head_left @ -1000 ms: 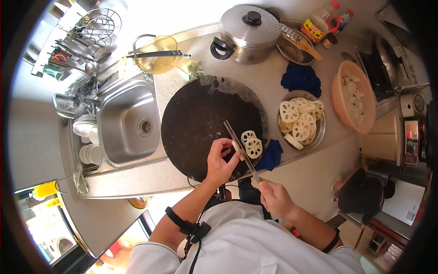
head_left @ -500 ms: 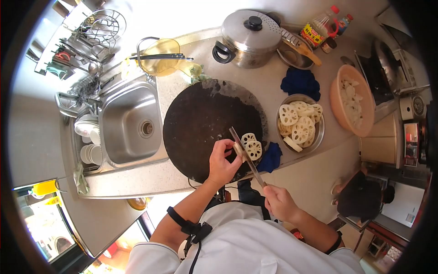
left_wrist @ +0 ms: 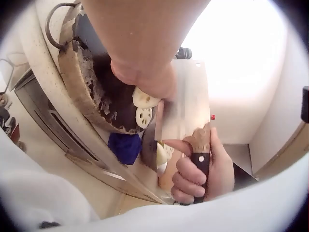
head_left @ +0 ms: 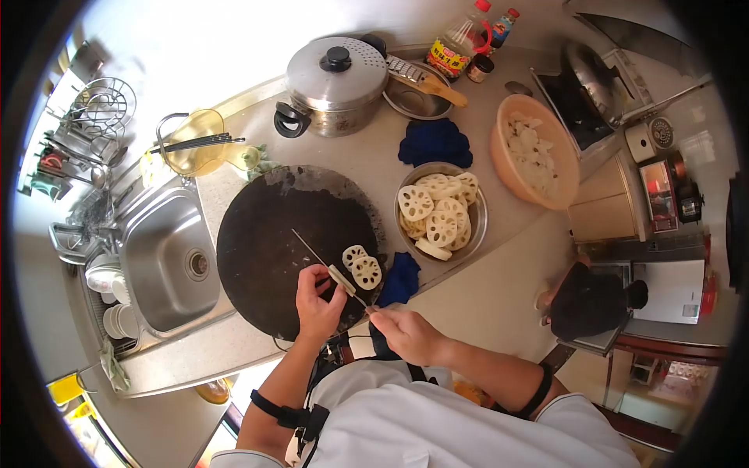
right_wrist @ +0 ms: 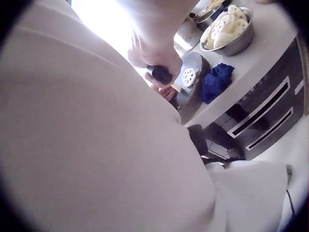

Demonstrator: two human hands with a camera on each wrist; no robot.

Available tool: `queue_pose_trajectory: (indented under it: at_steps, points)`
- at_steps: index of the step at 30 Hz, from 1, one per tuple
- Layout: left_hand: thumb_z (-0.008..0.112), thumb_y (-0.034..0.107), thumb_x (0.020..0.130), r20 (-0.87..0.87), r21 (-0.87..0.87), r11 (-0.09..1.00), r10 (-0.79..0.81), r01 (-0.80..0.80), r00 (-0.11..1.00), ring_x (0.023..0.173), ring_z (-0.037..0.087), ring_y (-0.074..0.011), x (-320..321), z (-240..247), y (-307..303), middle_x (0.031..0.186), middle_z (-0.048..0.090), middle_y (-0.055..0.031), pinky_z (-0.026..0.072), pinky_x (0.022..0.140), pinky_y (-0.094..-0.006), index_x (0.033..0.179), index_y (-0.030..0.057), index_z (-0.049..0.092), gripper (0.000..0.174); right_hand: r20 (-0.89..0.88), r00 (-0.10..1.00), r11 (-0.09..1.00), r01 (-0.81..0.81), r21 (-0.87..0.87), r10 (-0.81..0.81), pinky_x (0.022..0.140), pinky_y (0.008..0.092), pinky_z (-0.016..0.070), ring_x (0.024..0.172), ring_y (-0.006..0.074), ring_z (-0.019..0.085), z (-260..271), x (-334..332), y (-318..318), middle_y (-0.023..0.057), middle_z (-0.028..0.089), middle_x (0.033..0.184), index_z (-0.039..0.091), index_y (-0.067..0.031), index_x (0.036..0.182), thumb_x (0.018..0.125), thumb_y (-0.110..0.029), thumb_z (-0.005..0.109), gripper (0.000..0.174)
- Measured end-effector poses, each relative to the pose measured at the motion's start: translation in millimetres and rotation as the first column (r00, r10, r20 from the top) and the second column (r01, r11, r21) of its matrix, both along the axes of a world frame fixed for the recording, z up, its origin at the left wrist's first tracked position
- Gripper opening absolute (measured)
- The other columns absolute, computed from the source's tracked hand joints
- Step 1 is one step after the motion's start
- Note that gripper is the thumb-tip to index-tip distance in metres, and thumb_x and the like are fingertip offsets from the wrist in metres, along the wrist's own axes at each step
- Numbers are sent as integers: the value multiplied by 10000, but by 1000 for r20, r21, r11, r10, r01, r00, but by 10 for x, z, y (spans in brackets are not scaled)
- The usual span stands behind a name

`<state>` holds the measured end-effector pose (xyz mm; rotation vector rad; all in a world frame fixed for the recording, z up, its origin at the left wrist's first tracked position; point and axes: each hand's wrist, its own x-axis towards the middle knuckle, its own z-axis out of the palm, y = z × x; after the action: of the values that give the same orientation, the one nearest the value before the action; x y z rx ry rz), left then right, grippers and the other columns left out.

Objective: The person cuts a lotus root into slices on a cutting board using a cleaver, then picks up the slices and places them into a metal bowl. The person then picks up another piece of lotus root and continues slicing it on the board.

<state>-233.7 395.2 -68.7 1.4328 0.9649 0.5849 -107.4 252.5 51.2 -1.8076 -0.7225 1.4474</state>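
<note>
Steel cleaver (head_left: 324, 262), gripped by right hand (head_left: 406, 334), meets lotus root (head_left: 341, 278) pinched by left hand (head_left: 317, 304); claw hold looks safest.

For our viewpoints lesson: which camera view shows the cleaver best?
Left wrist view: the cleaver shows its broad blade, handle in the right hand. Head view shows only a thin edge; right wrist view, just the dark handle end.

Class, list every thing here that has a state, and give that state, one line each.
Pot: lid on.
Steel bowl: full of lotus slices.
Basin: holds pale pieces.
Cleaver: gripped by right hand, blade at lotus root.
Left hand: holds the lotus root.
Cut slices: flat on board.
</note>
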Motion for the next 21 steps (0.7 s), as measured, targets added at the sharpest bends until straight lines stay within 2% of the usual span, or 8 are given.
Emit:
queue_pose_trajectory:
  at_steps: [3,5,9,11,13,17,19,21]
  points:
    - [721,51,824,-59,85,996,-16,21,998,1020,624,-201,-5,30,-24,1090,596,-91,550,897,-355,1132,32,557,350,-32,998,999,45,-10,-46,722,387,496,750,260,629,-3,-16,-210,180,659,806,653,20,1042,1067,-351,451,423]
    - [726,61,826,-50,109,994,8,-3,999,1011,622,-195,14,66,-27,1079,598,-86,542,897,-346,1130,35,559,348,-28,999,999,29,-35,-30,689,394,484,707,253,602,-55,-43,-236,175,644,774,643,18,1033,1069,-342,450,410]
    - [727,60,821,-10,-54,998,32,-33,999,1030,626,-194,4,34,7,1075,598,-82,541,916,-348,1130,33,560,352,-16,1000,999,-25,31,25,621,406,445,632,210,546,-96,0,113,144,585,686,634,11,1012,1071,-333,457,392]
    - [730,59,817,-18,-4,1000,15,-15,1000,1031,627,-200,-3,24,-6,1081,596,-85,543,917,-352,1130,32,560,357,-16,1000,998,-17,56,18,630,387,448,643,175,531,-13,-3,107,130,577,684,633,15,1016,1073,-327,452,391]
    - [733,57,812,-25,41,999,6,-5,1000,1032,628,-205,3,39,-4,1086,593,-87,545,917,-356,1130,31,559,363,-85,995,995,53,-80,-60,638,376,449,650,167,506,84,-16,-4,116,572,683,632,18,1019,1072,-340,450,405]
    - [735,53,806,-35,73,997,2,1,999,1034,631,-214,-16,74,-42,1090,589,-93,548,914,-349,1130,33,562,368,-95,994,988,43,-146,-57,646,374,451,657,177,494,19,-64,-149,111,580,687,629,16,1009,1069,-346,448,410]
    - [737,53,804,-51,55,998,11,-8,999,1032,632,-214,2,88,-16,1095,588,-98,548,913,-344,1131,32,562,372,-81,994,997,76,23,-74,646,379,453,659,190,507,-113,-66,11,111,581,687,629,17,984,1067,-349,447,418]
    - [738,55,805,-31,32,999,19,-18,999,1034,633,-212,2,15,-2,1099,588,-98,548,910,-343,1130,32,563,370,-43,999,999,26,19,-26,646,378,450,659,187,504,-122,12,215,115,581,689,623,18,955,1068,-341,445,416]
